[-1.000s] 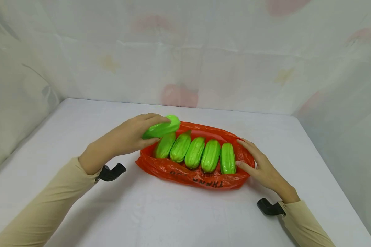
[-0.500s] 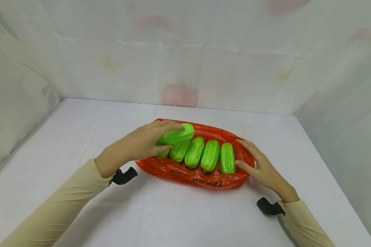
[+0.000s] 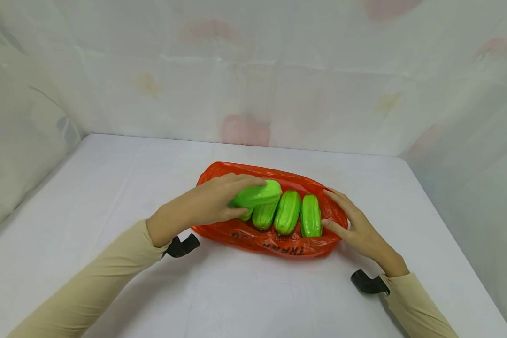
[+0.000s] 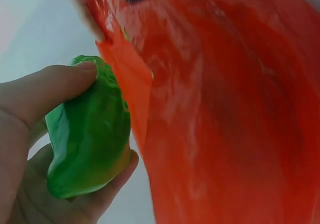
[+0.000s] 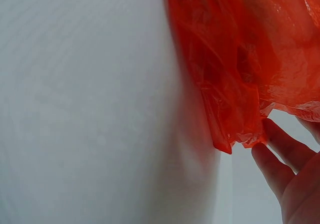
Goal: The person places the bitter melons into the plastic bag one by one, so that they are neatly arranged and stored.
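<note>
My left hand [image 3: 213, 199] grips a bright green, ridged, fruit-like piece [image 3: 257, 193] from above, over the left part of a red plastic bag [image 3: 253, 241]. In the left wrist view the thumb and fingers close round this glossy green piece [image 4: 90, 129], just beside the bag's red side. Similar green pieces lie in a row in the bag, among them one [image 3: 288, 213] in the middle and one [image 3: 311, 216] at the right; those at the left are partly hidden. My right hand [image 3: 359, 230] holds the bag's right end, and two fingers touch its crumpled edge [image 5: 245, 129] in the right wrist view.
A white table [image 3: 253, 300] carries the bag. Behind it and at both sides hang pale sheets [image 3: 321, 80] with faded prints. Black camera mounts sit under both wrists, one at the left [image 3: 181, 245] and one at the right [image 3: 368, 284].
My left hand has moved right and lower over the bag with the green piece in its grip, covering more of the row's left end. The right hand has stayed at the bag's right end.
</note>
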Action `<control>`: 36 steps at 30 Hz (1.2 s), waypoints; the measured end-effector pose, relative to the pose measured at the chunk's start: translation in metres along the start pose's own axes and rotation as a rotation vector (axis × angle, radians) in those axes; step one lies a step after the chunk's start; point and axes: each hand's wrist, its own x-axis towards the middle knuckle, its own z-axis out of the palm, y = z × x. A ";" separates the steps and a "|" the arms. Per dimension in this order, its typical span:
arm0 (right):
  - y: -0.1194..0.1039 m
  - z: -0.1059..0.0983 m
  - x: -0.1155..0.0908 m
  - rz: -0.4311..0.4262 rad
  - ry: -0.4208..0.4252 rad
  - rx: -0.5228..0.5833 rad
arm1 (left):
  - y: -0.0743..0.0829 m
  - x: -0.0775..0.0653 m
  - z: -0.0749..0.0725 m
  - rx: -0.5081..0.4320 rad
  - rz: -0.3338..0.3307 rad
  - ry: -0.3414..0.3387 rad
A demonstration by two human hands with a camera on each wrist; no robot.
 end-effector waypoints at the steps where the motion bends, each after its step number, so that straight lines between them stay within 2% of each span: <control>1: 0.000 0.000 0.000 0.000 0.000 -0.001 | 0.001 0.001 0.001 -0.004 0.000 -0.005; 10: 0.000 0.001 0.000 0.001 0.001 -0.004 | 0.011 0.006 0.014 -0.015 0.033 -0.060; 19: -0.002 0.000 0.000 -0.005 0.002 -0.007 | 0.022 0.001 0.022 -0.081 0.059 -0.156; 28: 0.000 -0.001 0.001 -0.007 -0.003 -0.001 | 0.025 0.002 0.026 -0.104 0.014 -0.257; 31: 0.000 -0.002 0.001 -0.008 -0.006 0.000 | 0.024 0.003 0.029 -0.091 0.026 -0.258; 36: 0.001 -0.003 0.001 -0.011 -0.009 0.006 | 0.023 0.004 0.035 -0.035 0.031 -0.215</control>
